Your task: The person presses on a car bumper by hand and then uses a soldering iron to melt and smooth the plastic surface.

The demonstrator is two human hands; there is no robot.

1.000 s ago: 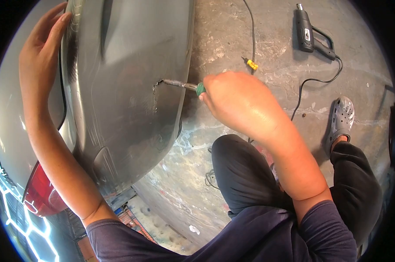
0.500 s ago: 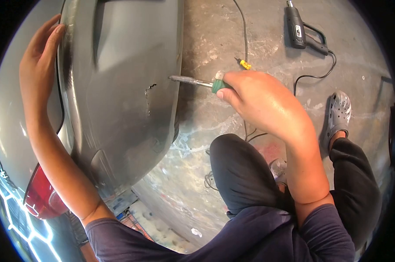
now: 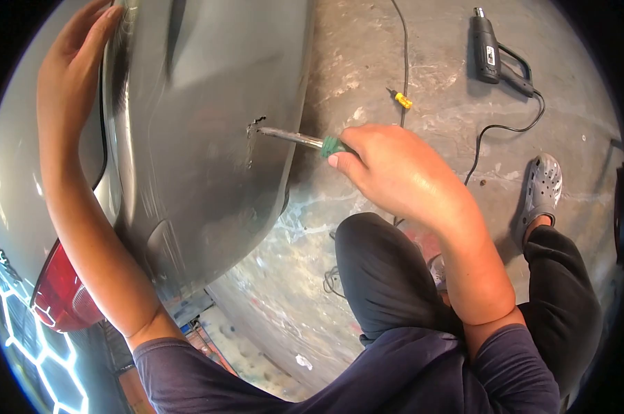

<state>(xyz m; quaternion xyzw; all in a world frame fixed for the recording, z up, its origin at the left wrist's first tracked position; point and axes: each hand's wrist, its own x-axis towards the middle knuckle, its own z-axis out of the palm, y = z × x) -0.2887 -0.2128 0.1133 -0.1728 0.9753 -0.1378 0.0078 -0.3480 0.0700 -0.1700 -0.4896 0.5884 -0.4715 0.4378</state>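
The background is a worn concrete floor [image 3: 367, 62] with pale streaks and stains, extending along the far side and to the right. A grey car bumper [image 3: 208, 159] occupies the left part of the work area, next to grey bodywork [image 3: 15, 138] and a red tail lamp [image 3: 63, 290]. Bright hexagonal light lines [image 3: 43, 359] show at the near left. The damaged area [image 3: 250, 143], a jagged dark break with a rough line running from it toward the near side, is located on the bumper face, toward its right edge. The right hand [image 3: 402, 169] is closed around the green handle of a metal-shafted tool [image 3: 291, 136]. The shaft points left, over the bumper, with its tip at the far end of the damaged area; actual contact of the tip cannot be confirmed. The left hand [image 3: 69, 76] is partly open, fingers bent, positioned at the far left edge of the bumper; it holds no visible tool. A small yellow-handled tool [image 3: 402, 101] lies on the floor beside a thin dark cable [image 3: 404, 48]. A black heat gun [image 3: 486, 52] lies at the far right, nozzle directed away, its cord [image 3: 495, 127] curving toward the near side. A grey clog [image 3: 543, 186] is on the person's foot at the right.
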